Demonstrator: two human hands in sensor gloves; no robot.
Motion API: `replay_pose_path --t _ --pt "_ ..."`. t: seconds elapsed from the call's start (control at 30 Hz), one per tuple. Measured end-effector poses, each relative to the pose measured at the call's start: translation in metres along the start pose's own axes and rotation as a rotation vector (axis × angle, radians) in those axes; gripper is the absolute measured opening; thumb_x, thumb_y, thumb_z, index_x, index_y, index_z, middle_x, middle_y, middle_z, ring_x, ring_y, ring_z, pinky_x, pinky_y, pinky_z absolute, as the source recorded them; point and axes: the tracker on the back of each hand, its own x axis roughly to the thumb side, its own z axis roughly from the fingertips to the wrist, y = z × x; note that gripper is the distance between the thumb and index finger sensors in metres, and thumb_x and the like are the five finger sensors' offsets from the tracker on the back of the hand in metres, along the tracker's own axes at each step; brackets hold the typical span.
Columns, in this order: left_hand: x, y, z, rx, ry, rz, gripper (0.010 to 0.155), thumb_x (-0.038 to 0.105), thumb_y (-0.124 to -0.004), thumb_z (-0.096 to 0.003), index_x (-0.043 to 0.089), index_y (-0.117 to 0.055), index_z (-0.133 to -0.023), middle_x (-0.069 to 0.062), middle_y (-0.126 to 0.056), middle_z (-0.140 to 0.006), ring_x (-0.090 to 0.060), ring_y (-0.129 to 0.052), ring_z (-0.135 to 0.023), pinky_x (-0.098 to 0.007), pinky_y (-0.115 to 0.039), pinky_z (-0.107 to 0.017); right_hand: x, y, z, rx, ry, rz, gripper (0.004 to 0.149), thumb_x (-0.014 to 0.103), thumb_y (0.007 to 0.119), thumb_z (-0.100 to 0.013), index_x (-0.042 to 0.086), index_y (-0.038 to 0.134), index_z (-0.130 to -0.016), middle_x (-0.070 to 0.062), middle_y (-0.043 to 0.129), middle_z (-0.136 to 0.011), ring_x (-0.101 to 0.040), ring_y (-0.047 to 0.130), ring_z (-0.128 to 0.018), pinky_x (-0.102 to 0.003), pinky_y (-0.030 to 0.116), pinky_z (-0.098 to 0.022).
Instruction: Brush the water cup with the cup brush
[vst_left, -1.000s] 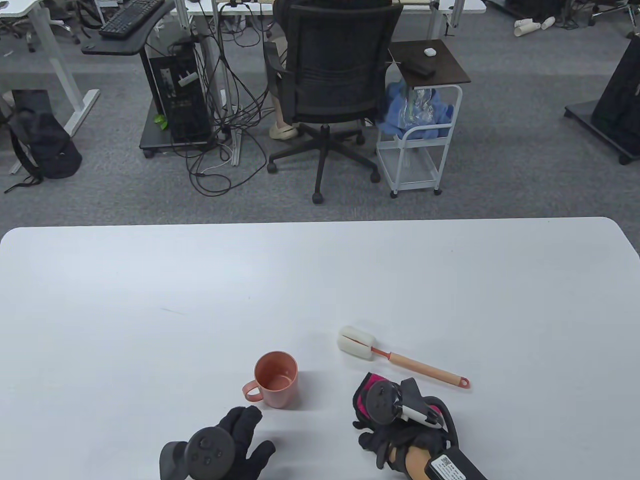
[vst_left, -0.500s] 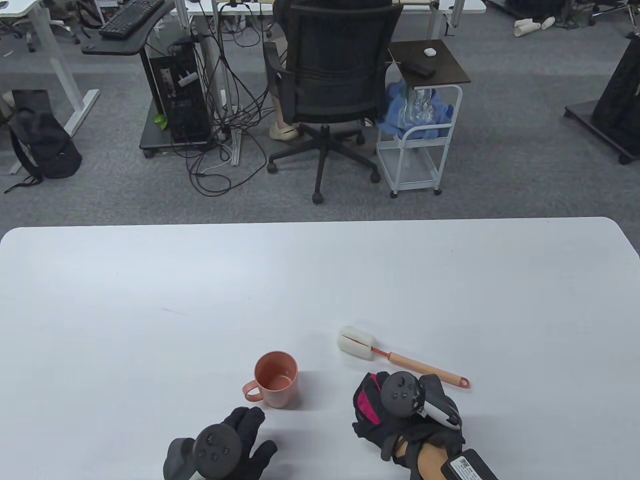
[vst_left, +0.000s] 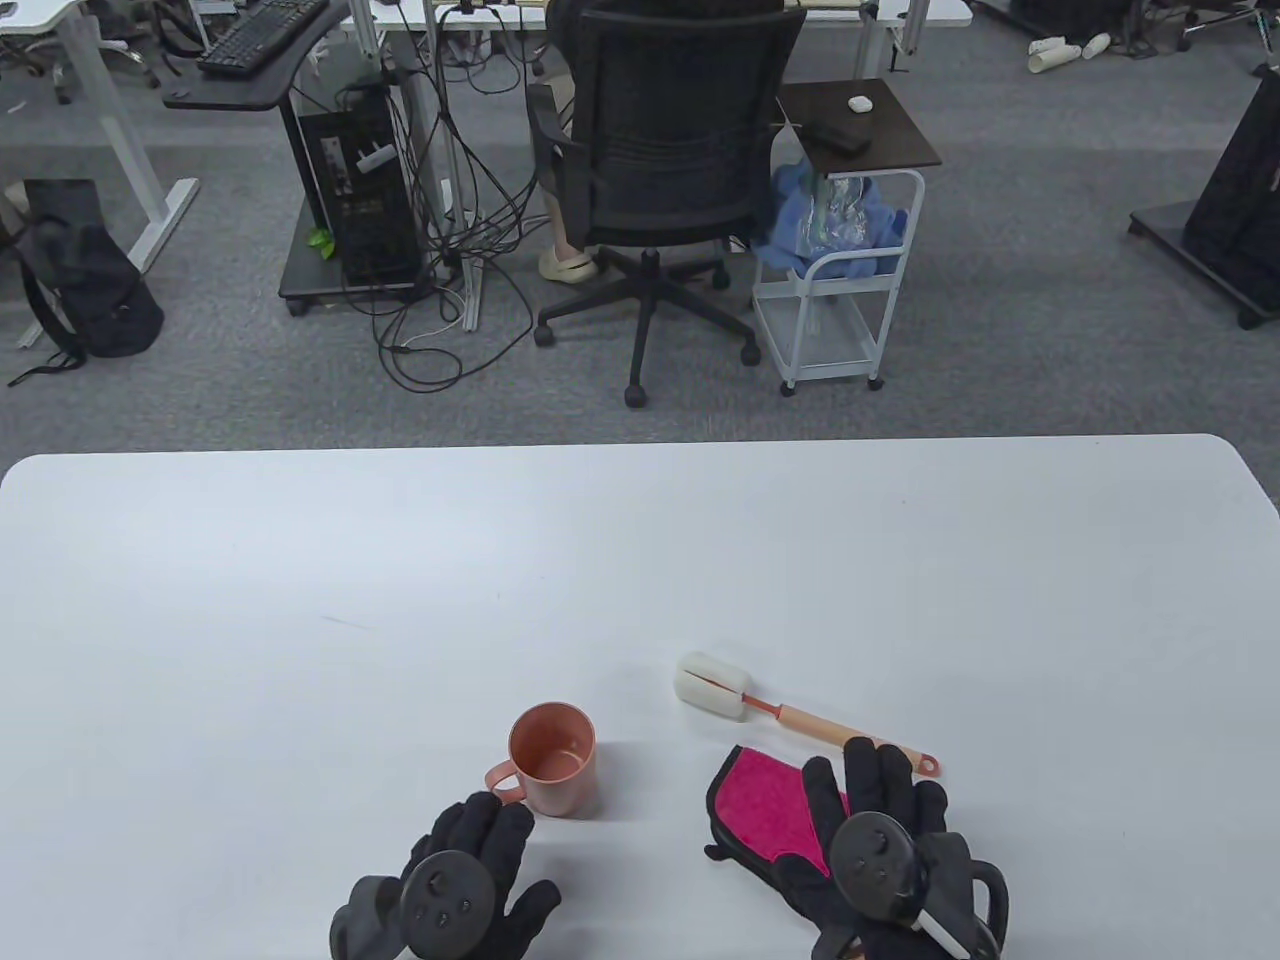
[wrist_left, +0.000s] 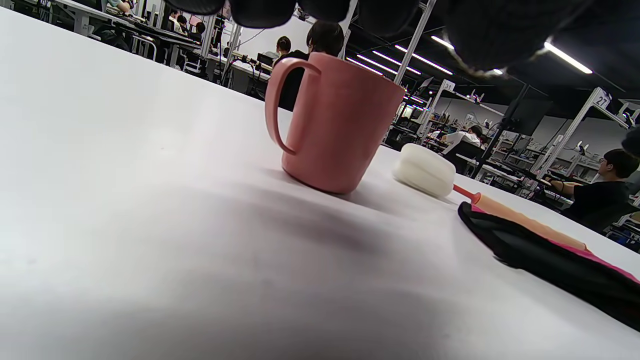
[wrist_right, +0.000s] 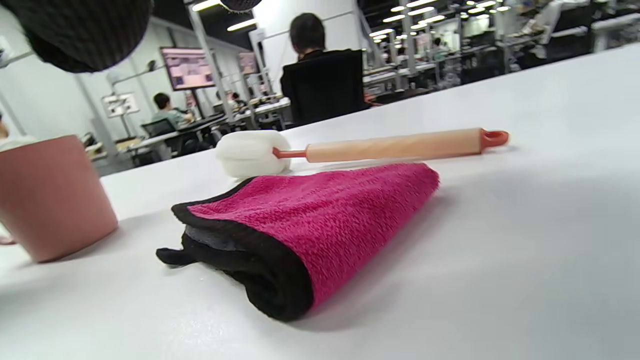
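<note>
A pink cup (vst_left: 553, 757) stands upright on the white table (vst_left: 640, 560), its handle toward the near left. The cup brush (vst_left: 850, 740) lies to its right, with the white sponge head (vst_left: 712, 685) pointing far left. My left hand (vst_left: 480, 835) lies open and palm down just in front of the cup, fingertips close to the handle. My right hand (vst_left: 870, 790) is open with fingers spread over a pink cloth (vst_left: 765, 810); its fingertips reach the brush handle and grip nothing. The left wrist view shows the cup (wrist_left: 335, 125) and the sponge head (wrist_left: 424, 170). The right wrist view shows the brush (wrist_right: 395, 145) lying free behind the cloth (wrist_right: 310, 220).
The folded pink and black cloth lies between the cup and the brush handle, partly under my right hand. An office chair (vst_left: 660, 180) and a small white cart (vst_left: 840, 300) stand on the floor beyond the table's far edge.
My right hand has turned palm down, opened flat and reached forward over the cloth to the brush handle. My left hand has slid forward toward the cup handle.
</note>
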Motion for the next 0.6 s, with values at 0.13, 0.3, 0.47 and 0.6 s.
replay_pose_path --t 0.13,0.3,0.47,0.6 --pt "0.0 0.0 0.0 -0.009 0.008 -0.005 0.072 0.055 -0.07 -0.0441 0.032 -0.039 -0.105 -0.002 -0.031 -0.113 -0.041 -0.041 -0.108 -0.061 -0.043 -0.078 -0.01 0.008 0.001 0.033 0.045 -0.067 0.079 0.061 0.066 -0.043 0.039 0.023 -0.106 -0.004 -0.002 -0.114 -0.032 -0.003 -0.107 -0.057 0.006 -0.077" --pt "-0.004 0.0 0.0 -0.019 0.024 0.034 0.071 0.055 -0.07 -0.0442 0.032 -0.04 -0.104 -0.002 -0.031 -0.112 -0.041 -0.042 -0.108 -0.06 -0.043 -0.078 -0.012 0.013 0.001 0.056 0.051 -0.077 0.079 0.061 0.066 -0.042 0.039 0.025 -0.106 -0.003 0.0 -0.114 -0.032 -0.001 -0.108 -0.057 0.008 -0.077" --pt "-0.005 -0.001 0.0 -0.027 0.032 0.045 0.071 0.055 -0.07 -0.0441 0.032 -0.041 -0.104 -0.002 -0.032 -0.112 -0.041 -0.042 -0.107 -0.06 -0.044 -0.078 -0.016 0.014 0.003 0.059 0.066 -0.112 0.079 0.061 0.067 -0.041 0.039 0.027 -0.105 -0.003 0.004 -0.113 -0.032 0.002 -0.108 -0.057 0.011 -0.077" --pt "-0.006 -0.001 -0.001 -0.033 0.031 0.047 0.071 0.055 -0.07 -0.0441 0.032 -0.041 -0.104 -0.002 -0.032 -0.112 -0.041 -0.043 -0.107 -0.06 -0.044 -0.078 -0.017 0.013 0.004 0.046 0.07 -0.109 0.078 0.061 0.067 -0.041 0.039 0.028 -0.105 -0.003 0.004 -0.113 -0.031 0.002 -0.108 -0.057 0.011 -0.077"
